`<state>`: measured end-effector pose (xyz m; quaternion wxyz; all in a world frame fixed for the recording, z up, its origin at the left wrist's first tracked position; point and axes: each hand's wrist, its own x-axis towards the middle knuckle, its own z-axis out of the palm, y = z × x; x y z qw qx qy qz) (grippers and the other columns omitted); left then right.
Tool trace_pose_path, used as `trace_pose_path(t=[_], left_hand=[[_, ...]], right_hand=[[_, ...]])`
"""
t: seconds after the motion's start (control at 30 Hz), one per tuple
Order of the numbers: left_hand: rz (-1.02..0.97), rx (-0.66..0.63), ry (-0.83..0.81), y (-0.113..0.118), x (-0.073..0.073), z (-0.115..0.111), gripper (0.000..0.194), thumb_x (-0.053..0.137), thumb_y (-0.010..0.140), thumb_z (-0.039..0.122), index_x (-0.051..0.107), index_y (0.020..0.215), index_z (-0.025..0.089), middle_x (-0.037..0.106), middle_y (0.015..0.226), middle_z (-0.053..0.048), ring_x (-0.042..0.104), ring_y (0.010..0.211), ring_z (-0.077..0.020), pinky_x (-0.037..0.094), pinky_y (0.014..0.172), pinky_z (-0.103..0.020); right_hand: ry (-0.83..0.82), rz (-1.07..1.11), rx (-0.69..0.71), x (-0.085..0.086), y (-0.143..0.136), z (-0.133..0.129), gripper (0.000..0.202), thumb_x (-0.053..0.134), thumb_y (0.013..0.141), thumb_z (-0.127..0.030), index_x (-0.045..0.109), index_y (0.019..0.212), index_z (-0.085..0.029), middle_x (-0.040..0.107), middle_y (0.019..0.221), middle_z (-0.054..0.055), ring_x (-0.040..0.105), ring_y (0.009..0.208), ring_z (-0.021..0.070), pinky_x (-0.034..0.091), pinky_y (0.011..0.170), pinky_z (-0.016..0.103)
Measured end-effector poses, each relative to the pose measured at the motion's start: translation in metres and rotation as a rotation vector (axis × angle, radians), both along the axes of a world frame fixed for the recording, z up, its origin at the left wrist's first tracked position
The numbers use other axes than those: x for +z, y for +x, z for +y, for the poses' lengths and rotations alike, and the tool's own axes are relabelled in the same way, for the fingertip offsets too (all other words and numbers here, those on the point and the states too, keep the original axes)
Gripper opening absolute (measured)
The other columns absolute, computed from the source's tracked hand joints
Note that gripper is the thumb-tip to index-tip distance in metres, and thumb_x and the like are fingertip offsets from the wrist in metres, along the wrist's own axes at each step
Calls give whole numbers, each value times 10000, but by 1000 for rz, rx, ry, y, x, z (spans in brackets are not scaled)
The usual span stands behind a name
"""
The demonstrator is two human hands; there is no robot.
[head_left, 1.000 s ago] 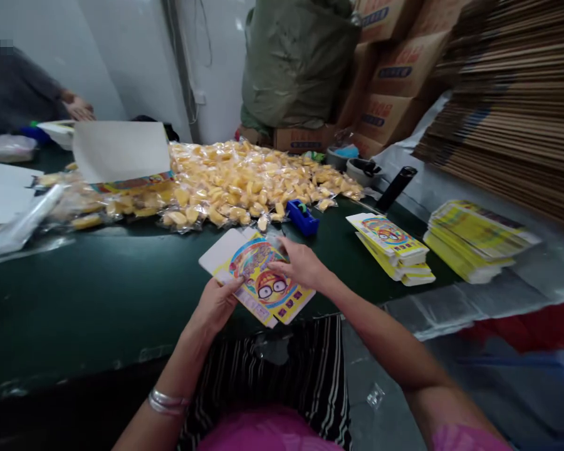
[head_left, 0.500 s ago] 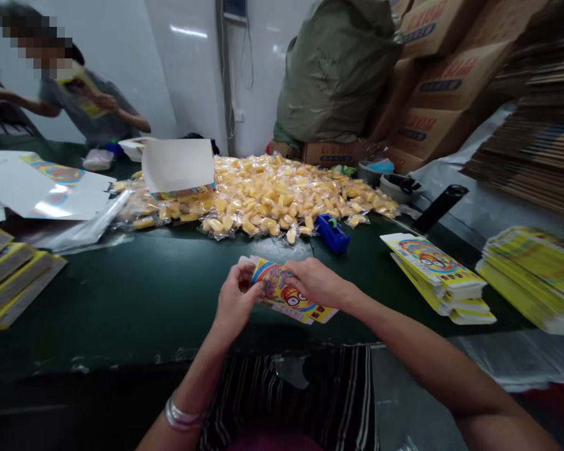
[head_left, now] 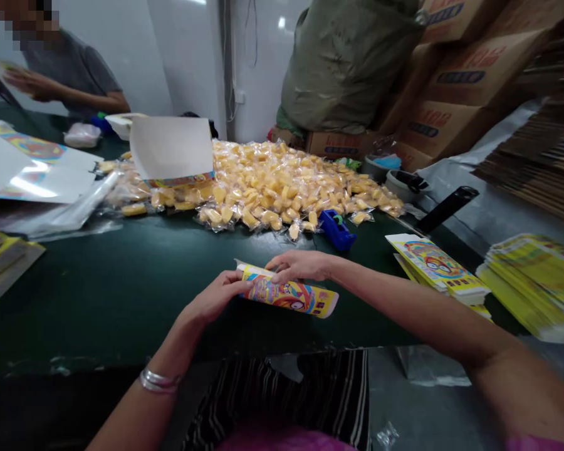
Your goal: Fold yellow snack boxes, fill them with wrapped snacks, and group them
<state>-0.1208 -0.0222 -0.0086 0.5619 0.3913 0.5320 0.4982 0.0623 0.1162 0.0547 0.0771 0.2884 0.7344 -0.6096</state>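
Observation:
A printed yellow cardboard box (head_left: 294, 297) with a cartoon face lies low over the green table in front of me. My left hand (head_left: 220, 291) grips its left end, thumb on the printed face. My right hand (head_left: 298, 266) rests along its far edge, with the fingertips bent over the upper side near the left end. The box looks partly opened out from flat, its near side curved. Beyond my hands spreads a heap of wrapped yellow pieces (head_left: 272, 181). A blue tape dispenser (head_left: 337, 230) stands at the heap's near right edge.
Flat printed cartons (head_left: 439, 266) and a larger yellow stack (head_left: 536, 285) sit at right. An open white-lined box (head_left: 172, 147) stands on the heap. Yellow boxes (head_left: 9, 257) and plastic bags (head_left: 70, 213) lie left. A co-worker (head_left: 70, 75) is across the table.
The box has turned nearer to level and now bulges. My right hand has shifted from its face to its far edge. The view has tilted slightly, and the co-worker's hands have come together.

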Motion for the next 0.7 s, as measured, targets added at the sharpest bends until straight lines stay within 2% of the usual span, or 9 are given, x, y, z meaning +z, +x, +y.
trace_pose_path(t=[0.13, 0.2, 0.27, 0.3, 0.33, 0.4, 0.5, 0.6, 0.7], left_hand=[[-16, 166, -9, 0, -7, 14, 335, 820, 615, 393, 775, 814, 127, 770, 832, -121, 707, 789, -286, 563, 769, -383], [9, 358, 28, -4, -9, 10, 354, 832, 601, 354, 752, 884, 157, 763, 965, -113, 689, 972, -300, 549, 850, -363], [22, 556, 53, -6, -12, -2, 470, 824, 627, 355, 702, 1048, 187, 725, 1142, -112, 630, 1154, -295, 527, 925, -348], [-11, 601, 49, -4, -13, -10, 553, 821, 645, 369, 659, 1145, 195, 706, 1197, -120, 617, 1190, -295, 530, 931, -356], [-73, 589, 37, 0, -13, -18, 635, 821, 662, 386, 609, 1229, 194, 699, 1216, -135, 628, 1182, -300, 544, 916, -371], [-230, 455, 8, 13, -14, -32, 757, 836, 671, 414, 536, 1324, 175, 725, 1161, -155, 694, 1062, -312, 581, 848, -397], [-288, 327, -31, 35, -10, -47, 881, 882, 622, 416, 488, 1366, 154, 770, 1017, -128, 741, 879, -296, 606, 746, -371], [-201, 332, -67, 50, -4, -60, 1052, 899, 597, 392, 348, 1472, 195, 781, 915, -77, 751, 835, -284, 608, 694, -336], [-142, 283, -76, 58, 2, -74, 1017, 900, 605, 365, 356, 1454, 234, 779, 944, -69, 752, 871, -279, 611, 717, -328]], right_hand=[[-32, -18, -104, -18, 2, 19, 160, 795, 669, -230, 663, 717, -153, 669, 632, -13, 581, 538, 127, 417, 487, 212], [-57, 6, -161, -25, 8, 20, 210, 788, 683, -293, 657, 756, -146, 699, 690, 20, 622, 580, 152, 482, 535, 246], [-91, 62, -221, -32, 16, 10, 335, 765, 713, -405, 670, 893, -139, 739, 837, 66, 683, 698, 188, 554, 652, 309], [-132, 118, -259, -35, 19, 1, 414, 759, 720, -453, 668, 971, -137, 745, 921, 87, 704, 768, 203, 571, 726, 341], [-190, 192, -301, -39, 23, -11, 484, 765, 720, -483, 660, 1040, -136, 743, 998, 104, 715, 834, 213, 573, 795, 366], [-333, 353, -389, -48, 29, -40, 563, 795, 716, -484, 647, 1132, -134, 722, 1120, 130, 717, 938, 227, 557, 893, 387], [-467, 500, -533, -60, 40, -84, 564, 805, 752, -415, 622, 1209, -139, 684, 1229, 152, 706, 1011, 239, 553, 918, 381], [-435, 587, -684, -66, 56, -114, 779, 806, 766, -339, 423, 1440, -254, 650, 1299, 110, 689, 1066, 246, 560, 916, 402], [-353, 612, -666, -66, 75, -131, 871, 795, 780, -312, 310, 1504, -343, 624, 1329, 69, 660, 1125, 251, 548, 944, 416]])
